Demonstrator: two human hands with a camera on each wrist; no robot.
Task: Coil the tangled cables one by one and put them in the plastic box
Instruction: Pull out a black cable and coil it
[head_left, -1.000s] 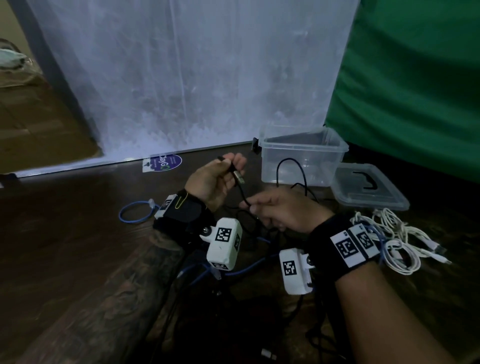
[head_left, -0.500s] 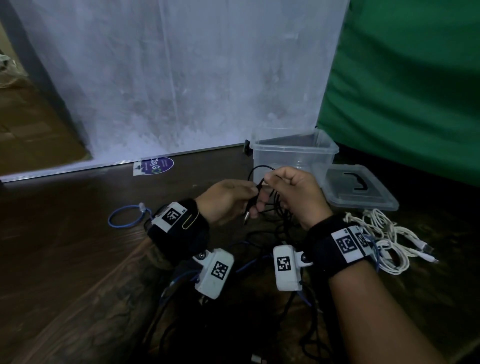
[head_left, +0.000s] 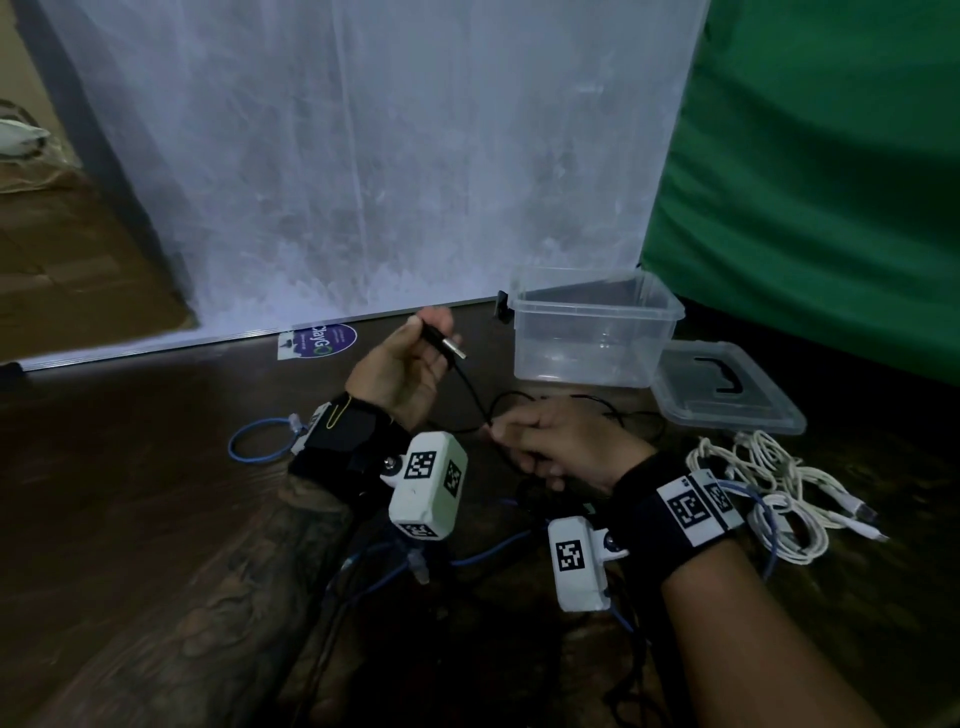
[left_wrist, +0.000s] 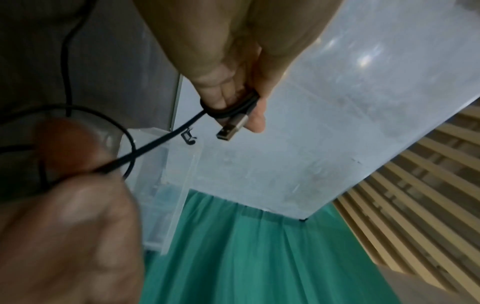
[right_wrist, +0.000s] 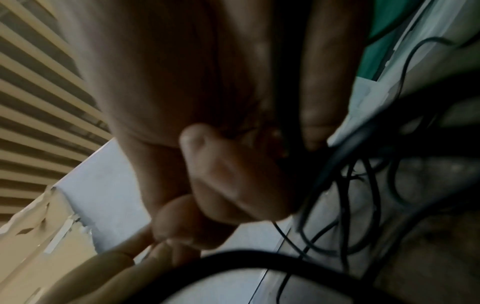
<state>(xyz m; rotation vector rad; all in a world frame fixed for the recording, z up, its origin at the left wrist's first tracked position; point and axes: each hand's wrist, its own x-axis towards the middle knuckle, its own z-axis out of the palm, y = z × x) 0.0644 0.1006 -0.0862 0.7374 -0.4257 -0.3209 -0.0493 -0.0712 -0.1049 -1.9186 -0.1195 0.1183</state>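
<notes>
My left hand (head_left: 410, 358) is raised above the dark floor and pinches the plug end of a black USB cable (head_left: 470, 387); the metal plug (left_wrist: 231, 128) sticks out past the fingers. The cable runs down to my right hand (head_left: 540, 441), which grips it lower and to the right. Loose black loops (right_wrist: 345, 185) hang around the right hand's fingers. The clear plastic box (head_left: 592, 332) stands open behind the hands, with nothing in it that I can see.
The box lid (head_left: 727, 387) lies flat right of the box. A bundle of white cables (head_left: 769, 488) sits at the right. A blue cable loop (head_left: 257, 441) lies left, more blue cable (head_left: 483, 553) under the wrists. A white board and green cloth stand behind.
The hands were close together in front of the box half a second ago; the left hand has since lifted away with the plug, and the right hand has dropped lower along the cable.
</notes>
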